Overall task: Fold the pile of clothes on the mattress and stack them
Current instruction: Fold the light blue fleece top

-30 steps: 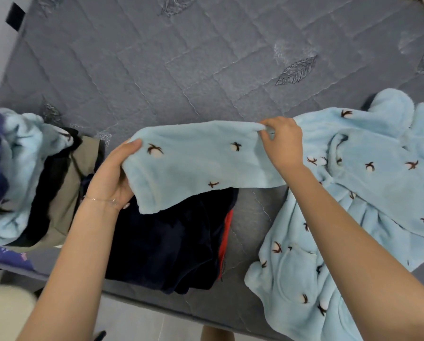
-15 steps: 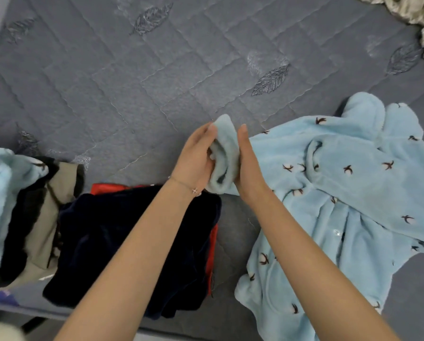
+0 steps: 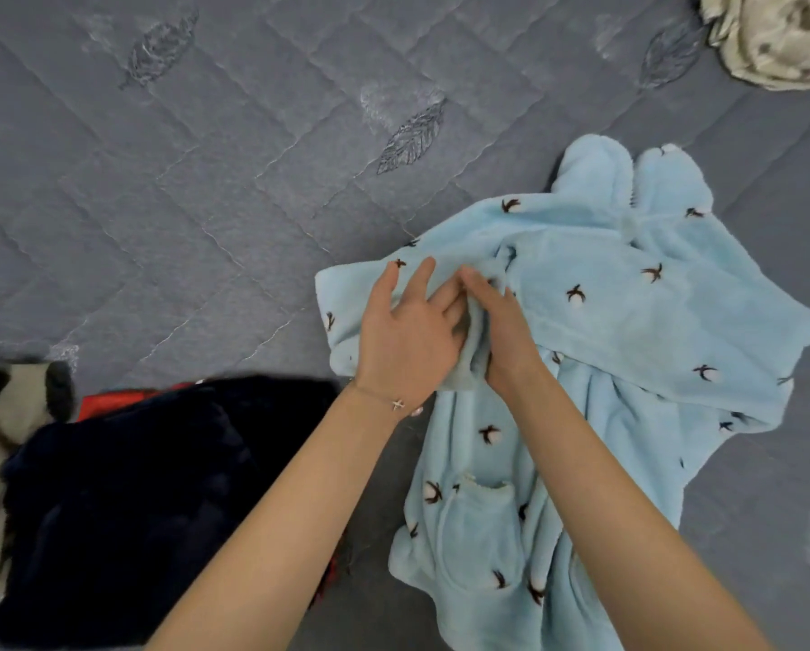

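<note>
Beside a dark navy garment point(image 3: 125, 500) at the near edge, the left hand point(image 3: 407, 340) and right hand point(image 3: 506, 335) press a turned-in sleeve point(image 3: 471, 359) with straight fingers onto the pale-blue fleece robe point(image 3: 628, 321) spread on the grey mattress point(image 3: 182, 180). The fold looks barely begun. The other sleeve likely comes next, with a crumpled beige cloth point(image 3: 779, 39) lying beyond.

A crumpled cream cloth point(image 3: 779, 39) with faint dull blotches lies bunched in the far corner, well beyond the right hand point(image 3: 501, 340) and off to its right, cut by the frame edge. A thin chain bracelet point(image 3: 397, 404) with a small cross charm circles the wrist just behind the left hand point(image 3: 407, 340).
</note>
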A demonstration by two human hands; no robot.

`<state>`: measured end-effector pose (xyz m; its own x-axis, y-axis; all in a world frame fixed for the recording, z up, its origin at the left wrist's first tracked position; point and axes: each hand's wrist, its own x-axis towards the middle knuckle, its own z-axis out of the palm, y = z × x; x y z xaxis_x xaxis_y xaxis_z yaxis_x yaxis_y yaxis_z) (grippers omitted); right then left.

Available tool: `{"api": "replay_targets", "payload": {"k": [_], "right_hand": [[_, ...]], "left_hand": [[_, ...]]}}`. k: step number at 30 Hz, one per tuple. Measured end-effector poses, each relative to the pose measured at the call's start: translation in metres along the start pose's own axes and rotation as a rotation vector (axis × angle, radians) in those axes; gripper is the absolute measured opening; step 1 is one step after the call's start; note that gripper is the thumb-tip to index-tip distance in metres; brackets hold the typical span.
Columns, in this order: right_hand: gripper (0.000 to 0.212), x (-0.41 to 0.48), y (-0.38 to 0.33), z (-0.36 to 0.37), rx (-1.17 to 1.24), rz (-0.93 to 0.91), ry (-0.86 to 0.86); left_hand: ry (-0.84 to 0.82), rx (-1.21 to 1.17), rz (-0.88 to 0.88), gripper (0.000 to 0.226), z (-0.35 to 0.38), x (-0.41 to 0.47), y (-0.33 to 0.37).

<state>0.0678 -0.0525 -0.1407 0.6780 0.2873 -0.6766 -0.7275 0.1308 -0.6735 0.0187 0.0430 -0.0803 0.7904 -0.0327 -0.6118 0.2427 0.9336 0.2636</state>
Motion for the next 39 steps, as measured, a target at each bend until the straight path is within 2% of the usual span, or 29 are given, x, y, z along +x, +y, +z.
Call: {"api": "replay_targets", "payload": {"k": [1, 3, 5, 7, 8, 9, 11, 13, 16, 18, 20, 23, 25, 28, 31, 35, 37, 39], "right_hand": [[0.027, 0.001, -0.002, -0.012, 0.029, -0.005, 0.028], [0.018, 0.001, -0.007, -0.036, 0.031, -0.028, 0.099], [0.018, -0.001, -0.018, -0.061, -0.020, -0.062, 0.144], [0.015, -0.003, -0.035, -0.087, -0.077, -0.081, 0.129], [0.014, -0.005, -0.044, -0.099, -0.107, -0.088, 0.105], [0.012, -0.007, -0.055, -0.110, -0.140, -0.103, 0.077], [0.010, -0.010, -0.073, -0.131, -0.180, -0.159, 0.054], [0.011, -0.010, -0.088, -0.150, -0.161, -0.194, 0.090], [0.013, -0.005, -0.104, -0.179, -0.132, -0.239, 0.148], [0.015, -0.002, -0.109, -0.199, -0.127, -0.260, 0.201], [0.017, -0.001, -0.113, -0.221, -0.110, -0.261, 0.276], [0.013, -0.001, -0.118, -0.255, -0.074, -0.260, 0.397], [0.014, -0.002, -0.119, -0.276, -0.075, -0.240, 0.490], [0.013, -0.002, -0.117, -0.306, -0.081, -0.212, 0.589], [0.016, 0.002, -0.109, -0.331, -0.102, -0.161, 0.641], [0.010, 0.016, -0.104, -0.349, -0.264, -0.158, 0.691], [0.032, 0.023, -0.100, -0.350, -0.422, -0.206, 0.760], [0.052, 0.025, -0.093, -0.345, -0.705, -0.319, 0.867]], "left_hand": [[0.008, 0.047, 0.007, 0.058, 0.005, 0.005, -0.006], [0.058, 0.300, 0.086, 0.045, 0.011, 0.017, -0.015], [0.125, 0.756, 0.254, 0.033, 0.012, 0.029, -0.019], [0.131, 1.226, 0.412, 0.036, 0.002, 0.047, -0.018], [0.110, 1.426, 0.426, 0.041, -0.006, 0.058, -0.015], [0.090, 1.605, 0.388, 0.047, -0.014, 0.072, -0.012], [0.091, 1.954, 0.201, 0.055, -0.024, 0.098, -0.005], [0.107, 2.164, 0.053, 0.050, -0.030, 0.120, 0.001], [0.174, 2.293, -0.068, 0.036, -0.037, 0.143, 0.011], [0.154, 2.431, -0.089, 0.032, -0.035, 0.151, 0.014], [0.116, 2.391, 0.068, 0.031, -0.030, 0.153, 0.010], [0.063, 2.033, 0.380, 0.027, -0.009, 0.156, -0.006], [0.039, 1.913, 0.522, 0.022, 0.009, 0.167, -0.020], [-0.015, 1.982, 0.680, 0.023, 0.033, 0.192, -0.043], [-0.007, 2.119, 0.764, 0.025, 0.037, 0.215, -0.061], [0.140, 2.271, 0.785, 0.029, 0.031, 0.230, -0.071], [0.217, 2.297, 0.784, 0.030, 0.027, 0.231, -0.075], [0.225, 2.243, 0.865, 0.028, 0.027, 0.223, -0.082]]}}
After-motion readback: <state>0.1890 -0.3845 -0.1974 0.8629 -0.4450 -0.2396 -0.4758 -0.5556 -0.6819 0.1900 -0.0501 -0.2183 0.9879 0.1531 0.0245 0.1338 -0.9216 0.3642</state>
